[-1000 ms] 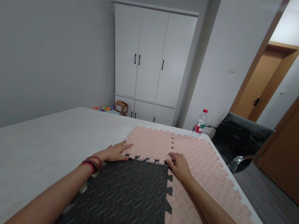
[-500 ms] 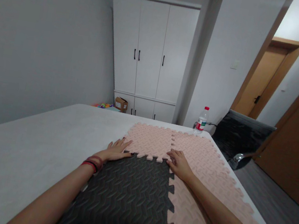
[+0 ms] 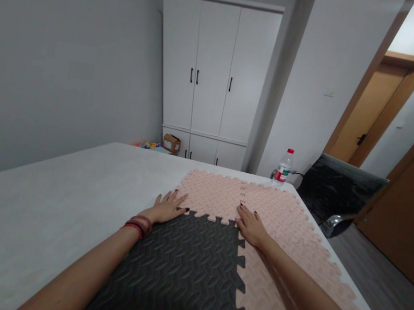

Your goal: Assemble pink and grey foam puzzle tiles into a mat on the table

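A black foam mat tile [image 3: 188, 268] with a raised tread pattern lies flat in front of me. Its far edge meets a pink foam tile [image 3: 212, 193], and its toothed right edge lies along more pink foam tiles [image 3: 270, 298]. My left hand [image 3: 168, 209] rests with fingers spread over the far left corner, where black and pink meet; its thumb lies on the seam. At the far right corner of the black tile, my right hand [image 3: 252, 226] lies flat across the seam, fingers stretched forward on the pink foam.
The foam lies on a white table [image 3: 42, 212]. A water bottle with a red cap [image 3: 283, 168] stands at the far right corner. Beyond are a black chair [image 3: 338, 190], a white cabinet [image 3: 213, 71] and a cardboard box [image 3: 172, 143].
My right hand's fingers have flattened and stretched out on the foam near the corner. My left hand stays at its corner. The whole view has shifted slightly.
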Motion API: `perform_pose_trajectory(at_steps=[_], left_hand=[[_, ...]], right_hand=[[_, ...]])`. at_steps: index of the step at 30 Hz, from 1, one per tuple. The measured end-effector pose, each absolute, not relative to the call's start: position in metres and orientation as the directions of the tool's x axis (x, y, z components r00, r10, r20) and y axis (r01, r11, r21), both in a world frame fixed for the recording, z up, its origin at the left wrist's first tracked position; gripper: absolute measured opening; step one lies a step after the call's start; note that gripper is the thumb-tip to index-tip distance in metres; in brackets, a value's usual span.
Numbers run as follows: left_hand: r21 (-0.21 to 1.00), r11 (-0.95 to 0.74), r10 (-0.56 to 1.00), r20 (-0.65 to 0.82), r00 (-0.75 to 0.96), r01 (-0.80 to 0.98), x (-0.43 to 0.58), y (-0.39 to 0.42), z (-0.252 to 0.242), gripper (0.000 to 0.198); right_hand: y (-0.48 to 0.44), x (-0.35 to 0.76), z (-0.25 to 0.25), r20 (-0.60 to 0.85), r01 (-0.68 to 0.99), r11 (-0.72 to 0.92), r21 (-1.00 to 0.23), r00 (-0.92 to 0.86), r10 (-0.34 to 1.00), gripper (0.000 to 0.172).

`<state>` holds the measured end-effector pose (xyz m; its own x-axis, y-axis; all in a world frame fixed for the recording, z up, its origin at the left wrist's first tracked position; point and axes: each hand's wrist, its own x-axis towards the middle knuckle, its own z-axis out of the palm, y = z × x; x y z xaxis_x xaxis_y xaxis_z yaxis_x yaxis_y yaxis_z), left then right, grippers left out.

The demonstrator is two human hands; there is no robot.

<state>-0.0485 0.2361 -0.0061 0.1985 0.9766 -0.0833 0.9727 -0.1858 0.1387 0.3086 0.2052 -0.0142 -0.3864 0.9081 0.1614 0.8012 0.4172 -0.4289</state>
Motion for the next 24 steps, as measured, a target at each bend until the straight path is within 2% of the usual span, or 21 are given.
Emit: perform_pose_trajectory(at_steps=[6,9,12,14,17,20,24], left_hand=[[0.138,-0.177,0.983,-0.033,0.183,0.975,-0.048,0.235,-0.01,0.072],[0.138,-0.155,0.987,-0.008,0.158,0.978,-0.049,0.237,-0.014,0.083],[0.141,-0.145,0.989,-0.009,0.147,0.979,-0.052,0.241,-0.018,0.092],[0.141,-0.149,0.988,-0.02,0.153,0.979,-0.054,0.245,-0.02,0.093],[0.135,-0.158,0.986,-0.028,0.163,0.978,-0.057,0.249,-0.022,0.092],[0.117,-0.18,0.983,-0.014,0.183,0.977,-0.055,0.25,-0.02,0.088],[0.082,-0.213,0.977,0.01,0.213,0.974,-0.05,0.247,-0.017,0.081]], right_hand=[[0.215,0.321,-0.011,0.216,0.778,0.406,-0.48,-0.343,0.914,0.056],[0.226,0.365,0.0,0.285,0.804,0.325,-0.498,-0.202,0.937,0.055],[0.23,0.434,0.008,0.329,0.86,0.16,-0.485,0.01,0.944,0.056],[0.227,0.48,0.006,0.309,0.881,0.03,-0.473,0.134,0.942,0.056],[0.221,0.526,-0.011,0.229,0.889,-0.1,-0.446,0.222,0.948,0.053],[0.224,0.544,-0.035,0.175,0.9,-0.157,-0.407,0.246,0.953,0.055],[0.243,0.55,-0.053,0.16,0.923,-0.156,-0.353,0.224,0.961,0.058]])
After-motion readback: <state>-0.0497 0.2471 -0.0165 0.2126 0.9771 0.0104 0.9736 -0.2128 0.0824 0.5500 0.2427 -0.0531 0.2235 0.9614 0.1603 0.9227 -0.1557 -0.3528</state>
